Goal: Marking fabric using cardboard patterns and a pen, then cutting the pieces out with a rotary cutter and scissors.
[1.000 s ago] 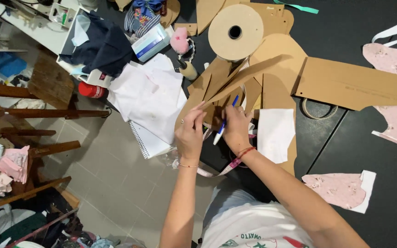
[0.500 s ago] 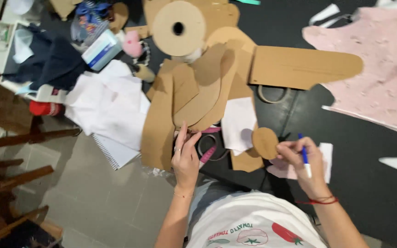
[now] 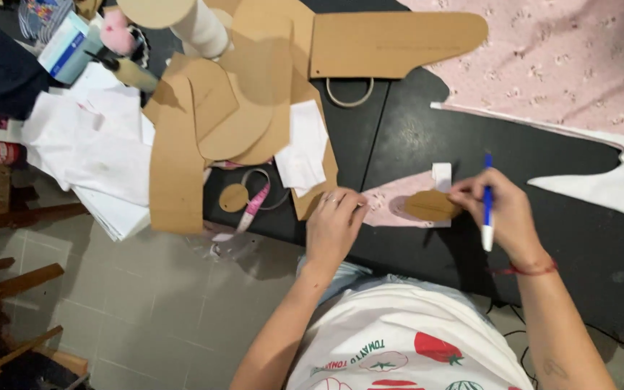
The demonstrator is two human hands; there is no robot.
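Note:
My right hand (image 3: 503, 213) holds a blue pen (image 3: 487, 202) upright and pinches a small oval cardboard template (image 3: 431, 206) with its fingertips. The template lies on a small piece of pink floral fabric (image 3: 391, 204) on the black table (image 3: 399, 137). My left hand (image 3: 334, 224) rests flat on the left end of that fabric piece, fingers together, a ring on one finger.
A heap of brown cardboard pattern pieces (image 3: 232, 108) lies at the upper left, with white papers (image 3: 102, 159), a measuring tape (image 3: 250, 209) and a small round cardboard disc (image 3: 233, 197). A large pink fabric sheet (image 3: 565, 58) covers the upper right. Tiled floor (image 3: 146, 310) shows at the left.
The view has shifted right. My left hand moved from the cardboard heap to the small pink fabric piece. My right hand brought the oval template and pen onto that fabric.

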